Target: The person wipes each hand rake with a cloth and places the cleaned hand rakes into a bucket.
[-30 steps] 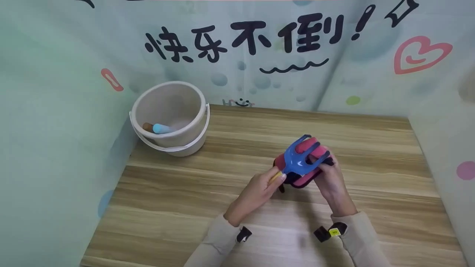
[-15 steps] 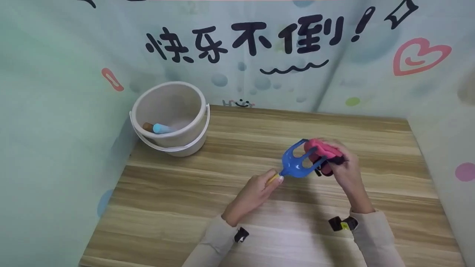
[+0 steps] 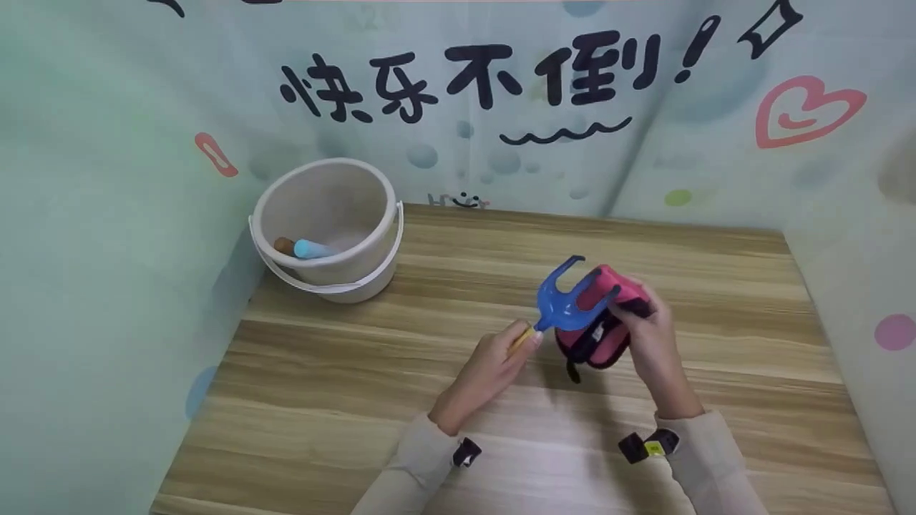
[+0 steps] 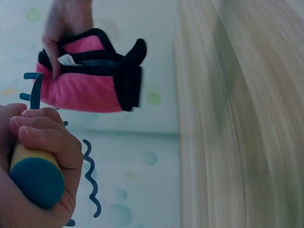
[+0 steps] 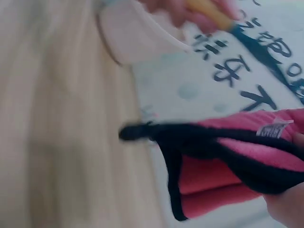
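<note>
My left hand grips the yellow handle of a small hand rake with a blue three-tined head. The handle's blue end sticks out of the fist in the left wrist view. In my right hand is a folded pink cloth item with black edging, a black loop and a small white label; its exact kind is unclear. The thumb and fingers pinch it at one side. From the head, the tines overlap the cloth's upper part; whether they touch I cannot tell.
A pale bucket with a white handle stands at the table's back left. Inside lie a brown-ended thing and a light blue rod. Printed fabric walls border the wooden table on the back and sides.
My right hand has swung the cloth right and away from the rake, then back left and lower, turning its opening and label into view. The rake has shifted slightly left and tilted.
</note>
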`<action>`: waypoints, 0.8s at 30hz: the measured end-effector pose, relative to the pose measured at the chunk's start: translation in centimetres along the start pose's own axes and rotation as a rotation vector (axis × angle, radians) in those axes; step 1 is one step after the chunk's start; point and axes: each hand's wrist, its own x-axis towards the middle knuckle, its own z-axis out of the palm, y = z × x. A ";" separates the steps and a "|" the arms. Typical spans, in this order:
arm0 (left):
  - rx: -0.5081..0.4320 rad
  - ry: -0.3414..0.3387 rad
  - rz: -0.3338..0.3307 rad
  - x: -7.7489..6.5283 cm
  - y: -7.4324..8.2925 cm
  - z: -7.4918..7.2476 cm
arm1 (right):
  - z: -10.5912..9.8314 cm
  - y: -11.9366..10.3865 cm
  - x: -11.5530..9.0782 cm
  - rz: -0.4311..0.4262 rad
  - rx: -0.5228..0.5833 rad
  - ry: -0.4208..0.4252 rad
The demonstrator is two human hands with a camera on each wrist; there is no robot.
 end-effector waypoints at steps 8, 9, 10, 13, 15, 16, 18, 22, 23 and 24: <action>-0.039 0.045 0.029 0.5 0.9 0.1 | 2.1 2.3 -1.4 0.137 0.023 -0.170; -0.041 0.052 0.031 0.6 0.9 0.1 | 2.3 2.4 -1.5 0.151 0.017 -0.183; -0.041 0.057 0.032 0.6 1.0 0.1 | 2.5 2.5 -1.6 0.161 0.016 -0.191; -0.031 0.065 0.026 0.9 1.0 0.2 | 3.1 2.5 -1.9 0.160 0.037 -0.202; -0.019 0.066 0.016 1.0 0.8 0.2 | 3.3 2.5 -2.1 0.148 0.072 -0.198; -0.016 0.065 0.012 1.1 0.7 0.2 | 3.3 2.5 -2.1 0.143 0.096 -0.193; -0.012 0.061 0.003 1.2 0.4 0.3 | 3.4 2.5 -2.1 0.141 0.152 -0.178; -0.026 0.043 -0.005 1.1 0.0 0.2 | 3.0 2.1 -2.0 0.156 0.241 -0.147; -0.035 0.035 -0.008 1.0 -0.1 0.1 | 2.9 2.0 -2.0 0.151 0.257 -0.142; -0.036 0.029 -0.006 1.0 -0.2 0.1 | 2.7 1.9 -1.9 0.146 0.267 -0.139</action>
